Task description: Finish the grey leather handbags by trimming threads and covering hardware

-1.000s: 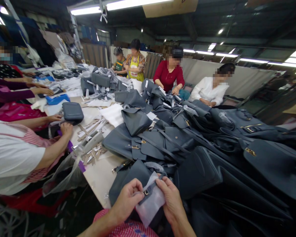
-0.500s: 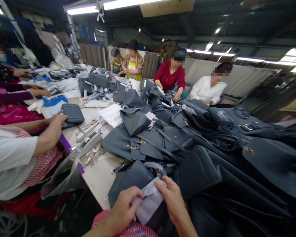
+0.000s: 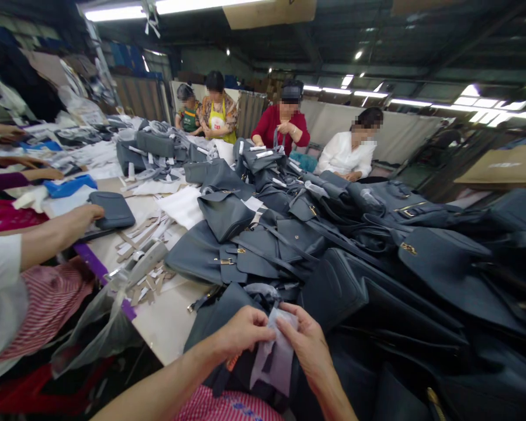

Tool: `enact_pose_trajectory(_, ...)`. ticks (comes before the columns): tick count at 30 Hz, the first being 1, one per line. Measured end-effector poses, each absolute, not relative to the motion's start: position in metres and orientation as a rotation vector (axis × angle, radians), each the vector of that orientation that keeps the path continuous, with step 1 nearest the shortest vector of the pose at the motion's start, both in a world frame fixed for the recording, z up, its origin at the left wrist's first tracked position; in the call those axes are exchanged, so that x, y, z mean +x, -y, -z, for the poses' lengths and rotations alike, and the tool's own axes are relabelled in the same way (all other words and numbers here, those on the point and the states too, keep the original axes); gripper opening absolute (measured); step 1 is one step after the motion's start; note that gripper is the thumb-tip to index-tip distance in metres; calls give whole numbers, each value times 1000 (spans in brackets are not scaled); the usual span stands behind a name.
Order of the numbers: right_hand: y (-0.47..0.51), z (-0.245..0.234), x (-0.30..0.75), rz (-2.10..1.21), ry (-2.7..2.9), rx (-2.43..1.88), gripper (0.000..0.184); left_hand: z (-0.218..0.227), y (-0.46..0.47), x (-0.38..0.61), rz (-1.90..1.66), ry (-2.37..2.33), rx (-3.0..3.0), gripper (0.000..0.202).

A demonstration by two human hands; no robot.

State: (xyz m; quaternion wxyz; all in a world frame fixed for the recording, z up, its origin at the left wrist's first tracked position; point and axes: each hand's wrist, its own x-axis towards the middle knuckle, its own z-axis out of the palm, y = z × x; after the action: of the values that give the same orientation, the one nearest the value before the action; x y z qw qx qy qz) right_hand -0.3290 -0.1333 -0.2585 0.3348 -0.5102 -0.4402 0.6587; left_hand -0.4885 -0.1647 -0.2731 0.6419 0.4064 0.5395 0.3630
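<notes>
Between my hands hangs a thin, whitish translucent wrapping sheet (image 3: 277, 362), close to the wrapped handle (image 3: 263, 290) of a dark blue-grey handbag (image 3: 230, 304). My left hand (image 3: 244, 332) pinches the sheet's left edge, thumb against curled fingers. On the other side, my right hand (image 3: 305, 336) grips its upper right part between thumb and fingers. Part of the handle behind the fingers is hidden. The bag lies in front of me, against my red-and-white striped apron (image 3: 228, 403).
A large heap of dark bags (image 3: 280, 240) covers the table's middle and right. Cardboard strips (image 3: 151, 283) lie scattered near the left edge. A co-worker's hand (image 3: 87, 216) holds a dark pouch (image 3: 114, 209) at left. Several people work across the table.
My left hand has moved up and right, nearer my right hand. The sheet now hangs narrower and higher against the handle. The view has swung right.
</notes>
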Motion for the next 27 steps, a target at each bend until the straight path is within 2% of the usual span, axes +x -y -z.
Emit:
enact_pose_trajectory(3, 153, 258, -312, -1764, 1029, -1362, 70, 282, 166, -468, -923, -1203, 764, 22)
enact_pose_trajectory(6, 181, 266, -305, -1827, 932, -1392, 72, 287, 171, -454, -1037, -1198, 631, 27)
enact_pose_trajectory(9, 198, 278, -309, -1707, 950, -1493, 66, 288, 175, -442, -1136, -1201, 551, 29)
enact_pose_trajectory(14, 196, 286, -308, -1491, 1104, -1590, 47, 288, 179, -430, -1220, -1125, 459, 29)
enact_pose_trajectory(19, 206, 293, -307, -1488, 895, -1465, 57, 287, 178, -433, -1233, -1026, 322, 28)
enact_pose_trajectory(21, 212, 298, -307, -1466, 875, -1396, 51, 286, 175, -435, -1249, -1006, 264, 28)
enact_pose_trajectory(24, 215, 303, -305, -1390, 1136, -1227, 30, 287, 171, -435, -1276, -999, 193, 24)
enact_pose_trajectory(27, 215, 303, -300, -1280, 1435, -1218, 29, 289, 168, -436, -1281, -980, 138, 21)
